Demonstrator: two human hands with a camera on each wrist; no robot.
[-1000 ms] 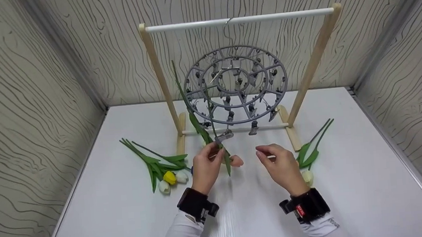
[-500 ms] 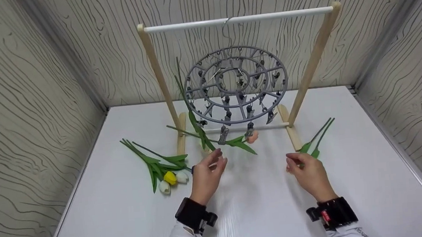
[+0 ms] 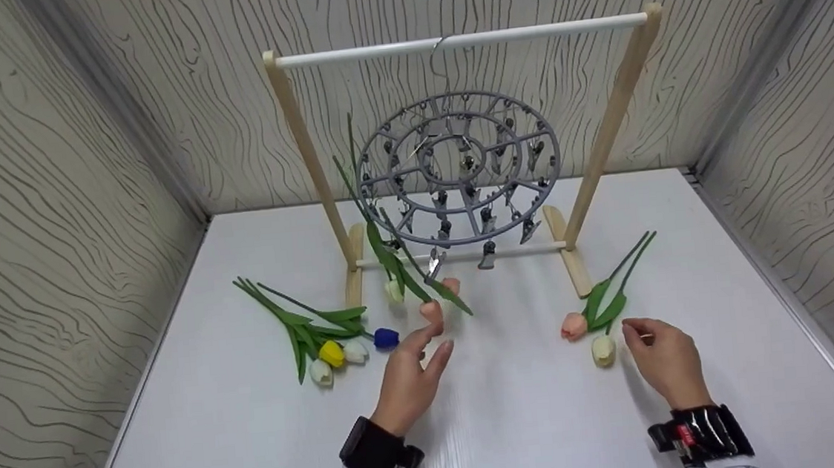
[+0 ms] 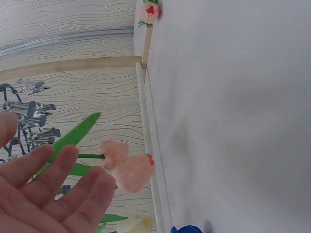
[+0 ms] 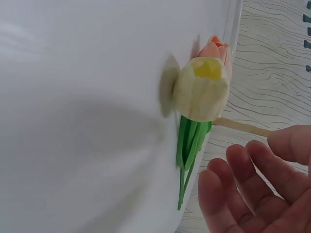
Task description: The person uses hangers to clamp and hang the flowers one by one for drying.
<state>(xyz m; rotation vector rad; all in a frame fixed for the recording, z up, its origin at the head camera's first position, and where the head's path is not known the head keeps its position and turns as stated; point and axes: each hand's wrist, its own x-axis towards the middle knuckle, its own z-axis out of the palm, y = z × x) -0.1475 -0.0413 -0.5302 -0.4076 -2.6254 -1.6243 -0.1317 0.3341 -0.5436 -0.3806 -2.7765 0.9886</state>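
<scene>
My left hand (image 3: 408, 380) has its fingers relaxed, fingertips right at a hanging pink tulip (image 3: 431, 313), holding nothing. In the left wrist view, the two pink blooms (image 4: 132, 174) hang beyond the spread fingers (image 4: 87, 194). Above them a grey peg (image 3: 434, 262) dangles from the round clip hanger (image 3: 474, 235). A white tulip (image 3: 394, 291) hangs there too, its stem reaching up past the ring. My right hand (image 3: 669, 361), fingers loosely bent and nothing in them, is just right of a cream tulip (image 3: 604, 351) lying beside a pink tulip (image 3: 574, 326).
On the left of the table (image 3: 521, 419) lie a yellow tulip (image 3: 332, 354), a blue tulip (image 3: 386, 338) and white ones (image 3: 321, 372). The hanger hooks over the white rod (image 3: 520, 33) of a wooden stand (image 3: 611, 122). Patterned panels (image 3: 190, 95) surround the table.
The left hand lets go of the peg and draws down toward me. The clipped pink tulip swings from level to hanging bloom-down. The right hand moves right, beside the cream tulip.
</scene>
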